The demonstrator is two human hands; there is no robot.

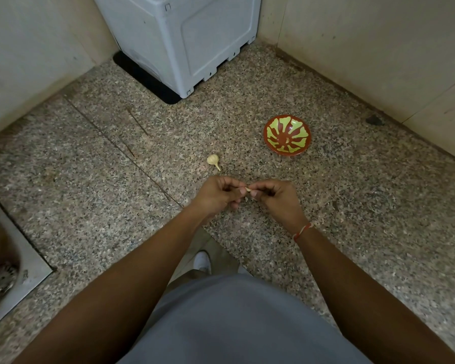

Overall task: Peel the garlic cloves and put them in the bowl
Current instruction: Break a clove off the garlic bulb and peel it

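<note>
A small pale garlic clove is held between both hands above the speckled stone counter. My left hand pinches it from the left and my right hand pinches it from the right, fingers curled. A garlic bulb with a short stem lies on the counter just beyond my hands. Farther right stands the red bowl with a green pattern; one pale peeled clove lies in its bottom.
A grey plastic appliance on a black mat stands in the back corner between two tiled walls. A steel sink with a drain is set into the counter at the left edge. Bits of garlic skin lie under my hands.
</note>
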